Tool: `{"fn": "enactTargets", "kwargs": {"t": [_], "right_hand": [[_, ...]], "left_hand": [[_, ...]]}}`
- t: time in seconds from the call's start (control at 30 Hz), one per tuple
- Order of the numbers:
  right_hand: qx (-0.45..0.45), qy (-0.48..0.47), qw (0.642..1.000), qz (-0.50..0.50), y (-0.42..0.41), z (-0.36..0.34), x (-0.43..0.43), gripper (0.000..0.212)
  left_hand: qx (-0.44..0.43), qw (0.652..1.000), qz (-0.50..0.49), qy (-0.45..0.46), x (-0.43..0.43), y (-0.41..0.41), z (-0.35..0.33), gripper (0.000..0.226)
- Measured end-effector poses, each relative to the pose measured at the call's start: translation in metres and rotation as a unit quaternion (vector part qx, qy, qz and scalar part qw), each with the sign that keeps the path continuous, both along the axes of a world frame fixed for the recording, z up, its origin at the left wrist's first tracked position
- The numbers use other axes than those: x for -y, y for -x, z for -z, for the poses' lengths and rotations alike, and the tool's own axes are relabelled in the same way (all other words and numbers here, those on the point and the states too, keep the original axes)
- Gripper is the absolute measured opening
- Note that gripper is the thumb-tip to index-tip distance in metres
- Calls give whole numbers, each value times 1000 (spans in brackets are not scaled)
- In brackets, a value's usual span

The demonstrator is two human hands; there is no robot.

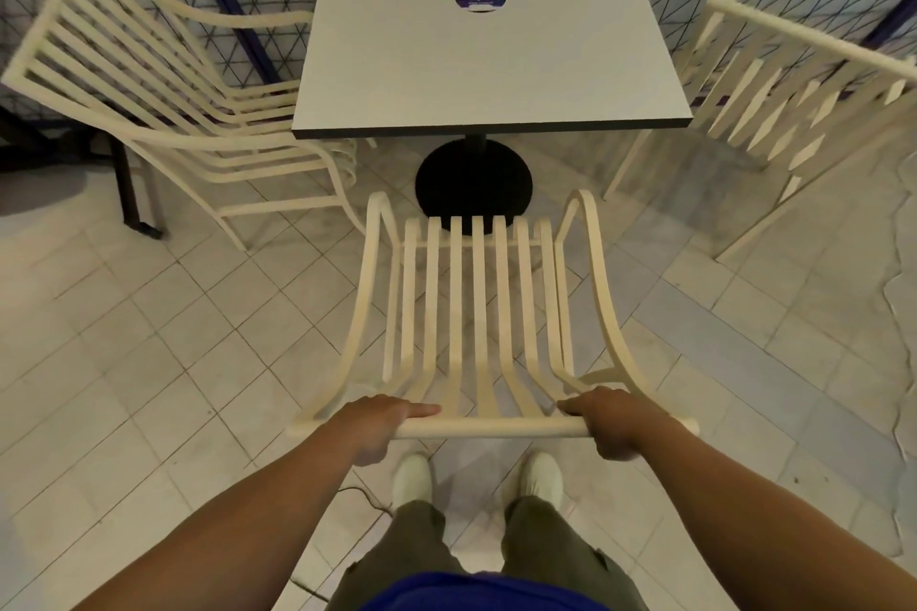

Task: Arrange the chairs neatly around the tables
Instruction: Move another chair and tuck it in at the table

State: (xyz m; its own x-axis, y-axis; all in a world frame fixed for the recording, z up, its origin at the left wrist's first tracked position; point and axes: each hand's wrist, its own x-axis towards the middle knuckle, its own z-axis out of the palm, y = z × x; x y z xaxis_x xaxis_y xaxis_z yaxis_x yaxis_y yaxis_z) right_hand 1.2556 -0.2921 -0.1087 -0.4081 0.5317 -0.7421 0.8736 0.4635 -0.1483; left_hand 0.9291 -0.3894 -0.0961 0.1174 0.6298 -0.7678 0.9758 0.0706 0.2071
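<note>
Hands, left (379, 424) and right (608, 419), each grip closed around chair (479, 313) top rail

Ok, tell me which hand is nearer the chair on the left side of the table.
Left. The left hand grips the held chair's top rail on the side facing that left chair; the right hand grips the rail's far end.

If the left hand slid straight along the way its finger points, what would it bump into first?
The left hand points rightward along the chair's top rail. Sliding on, it would probably meet the right hand gripping that same rail.
</note>
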Motion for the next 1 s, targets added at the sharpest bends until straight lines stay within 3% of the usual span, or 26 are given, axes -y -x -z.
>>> {"fn": "enactTargets", "kwargs": {"t": [1.0], "right_hand": [[-6, 2, 1000, -30, 9, 2, -64, 69]], "left_hand": [[-15, 1000, -11, -3, -59, 13, 5, 99]]}}
